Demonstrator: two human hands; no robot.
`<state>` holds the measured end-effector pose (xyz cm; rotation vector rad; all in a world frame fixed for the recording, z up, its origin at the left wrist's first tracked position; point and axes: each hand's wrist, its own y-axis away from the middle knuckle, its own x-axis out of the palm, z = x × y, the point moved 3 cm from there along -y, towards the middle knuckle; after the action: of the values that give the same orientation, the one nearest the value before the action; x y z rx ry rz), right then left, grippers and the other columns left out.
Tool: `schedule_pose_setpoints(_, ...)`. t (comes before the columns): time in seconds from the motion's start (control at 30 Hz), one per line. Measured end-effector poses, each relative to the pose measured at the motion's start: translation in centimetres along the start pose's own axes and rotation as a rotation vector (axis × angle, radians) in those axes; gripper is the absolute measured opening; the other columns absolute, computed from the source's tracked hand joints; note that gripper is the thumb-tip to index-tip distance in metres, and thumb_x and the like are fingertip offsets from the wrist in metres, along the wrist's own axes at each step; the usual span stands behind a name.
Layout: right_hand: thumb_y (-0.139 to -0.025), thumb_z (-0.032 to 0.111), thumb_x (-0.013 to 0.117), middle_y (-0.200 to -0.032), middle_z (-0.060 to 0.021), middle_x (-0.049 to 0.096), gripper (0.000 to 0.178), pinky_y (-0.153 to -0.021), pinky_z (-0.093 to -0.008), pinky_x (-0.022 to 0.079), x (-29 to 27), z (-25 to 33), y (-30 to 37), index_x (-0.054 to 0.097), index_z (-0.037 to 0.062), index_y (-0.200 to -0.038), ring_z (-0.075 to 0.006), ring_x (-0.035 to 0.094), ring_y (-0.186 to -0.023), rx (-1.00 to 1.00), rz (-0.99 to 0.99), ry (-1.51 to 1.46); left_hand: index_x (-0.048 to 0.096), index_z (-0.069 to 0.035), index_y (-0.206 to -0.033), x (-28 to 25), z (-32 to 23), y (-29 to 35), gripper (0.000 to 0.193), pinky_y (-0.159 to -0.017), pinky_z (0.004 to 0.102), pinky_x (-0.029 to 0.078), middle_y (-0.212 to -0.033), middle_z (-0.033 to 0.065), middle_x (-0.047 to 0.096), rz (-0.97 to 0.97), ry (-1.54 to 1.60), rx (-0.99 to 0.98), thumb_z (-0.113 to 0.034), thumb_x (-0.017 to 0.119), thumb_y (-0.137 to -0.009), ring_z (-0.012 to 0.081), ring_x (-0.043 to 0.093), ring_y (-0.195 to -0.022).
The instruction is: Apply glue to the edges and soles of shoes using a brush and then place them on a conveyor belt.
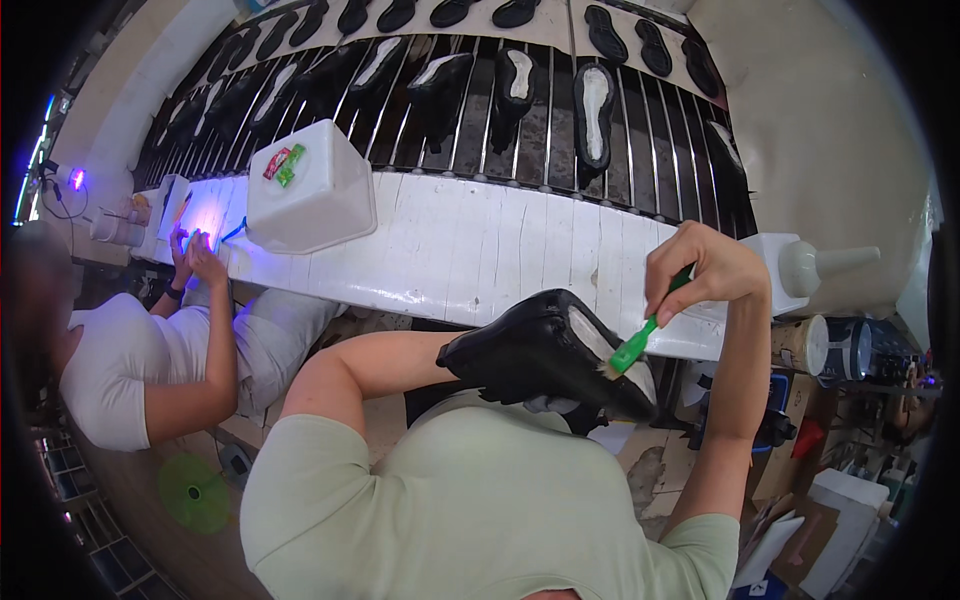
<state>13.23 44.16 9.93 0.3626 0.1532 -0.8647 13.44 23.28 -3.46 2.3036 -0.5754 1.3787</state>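
A black boot lies on its side before my chest, its pale unsoled bottom facing up and right. My left forearm runs behind the boot's shaft and holds it up; the left hand is mostly hidden by the boot, with only a greyish patch showing under it. In my right hand, closed in a pinch, is a green-handled brush. Its bristles touch the boot's bottom near the toe end.
Beyond the white worktop, black boots and soles line a roller conveyor. A white box bears small red and green packets. At left, a seated co-worker works under violet light. Tubs stand at right.
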Motion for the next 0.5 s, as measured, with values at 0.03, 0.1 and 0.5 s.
schedule_pose_setpoints(0.03, -0.066, 0.009, 0.084, -0.071, -0.0106, 0.067, 0.019, -0.060, -0.0259, 0.048, -0.6, -0.5, 1.1, 0.072, -0.0025, -0.076, -0.0162, 0.064, -0.066, -0.046, -0.086, -0.070, 0.057, -0.005, -0.118, 0.3, -0.6, 0.0, 0.040, -0.066, 0.0296, 0.055, -0.088, 0.0140, 0.064, 0.168, 0.351, -0.061, -0.038, 0.046, -0.099, 0.0176, 0.065, -0.077)
schedule_pose_setpoints(0.1, -0.078, 0.009, 0.075, -0.072, -0.0092, 0.066, 0.016, -0.046, -0.0207, 0.039, -1.6, -2.3, 3.6, 0.068, -0.0051, -0.078, -0.0093, 0.053, -0.052, -0.127, -0.251, -0.254, 0.056, -0.005, -0.120, -0.3, -2.5, 0.3, 0.041, -0.073, 0.0302, 0.054, -0.095, 0.0136, 0.064, 0.100, 0.359, 0.039, -0.039, 0.045, -0.100, 0.0180, 0.065, -0.082)
schedule_pose_setpoints(0.5, -0.094, 0.014, 0.057, -0.084, -0.0056, 0.063, 0.017, -0.049, -0.0195, 0.034, 0.5, -4.1, 8.0, 0.061, -0.0017, -0.098, -0.0066, 0.049, -0.058, -0.461, -1.422, -0.557, 0.046, -0.010, -0.137, 10.2, -10.4, 6.2, 0.054, -0.109, 0.0386, 0.032, -0.139, 0.0111, 0.046, -1.321, -1.845, 1.200, -0.031, 0.062, -0.090, 0.0231, 0.043, -0.127)
